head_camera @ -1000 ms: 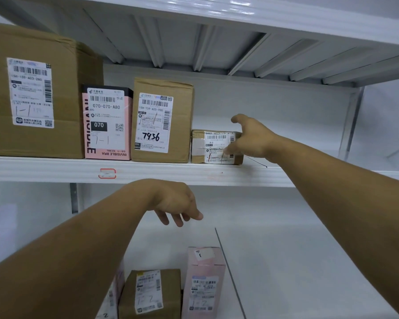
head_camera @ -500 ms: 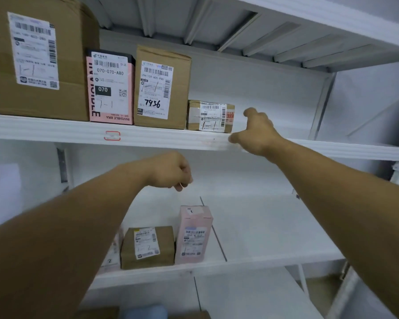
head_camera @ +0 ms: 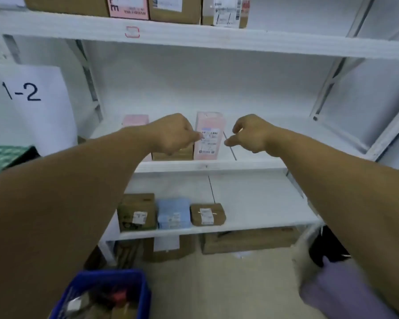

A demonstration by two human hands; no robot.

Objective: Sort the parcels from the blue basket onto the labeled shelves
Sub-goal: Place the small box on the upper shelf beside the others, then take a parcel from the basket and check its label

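My left hand hangs in front of the middle shelf, fingers curled shut, holding nothing. My right hand is beside it, fingers loosely bent and apart, also without a parcel. Between them stands an upright pink parcel on the middle shelf, with a brown box partly hidden behind my left hand. The blue basket sits on the floor at the bottom left with several parcels inside. The small brown parcel stands on the top shelf.
A paper sign reading 1-2 hangs at the left. The lower shelf carries a brown box, a blue parcel and a small brown parcel. Cardboard boxes lie under it. A purple object is at the bottom right.
My right hand has left the small brown parcel on the top shelf and dropped to the middle shelf's height. My view has tilted down, bringing the lower shelf, floor and blue basket into sight.
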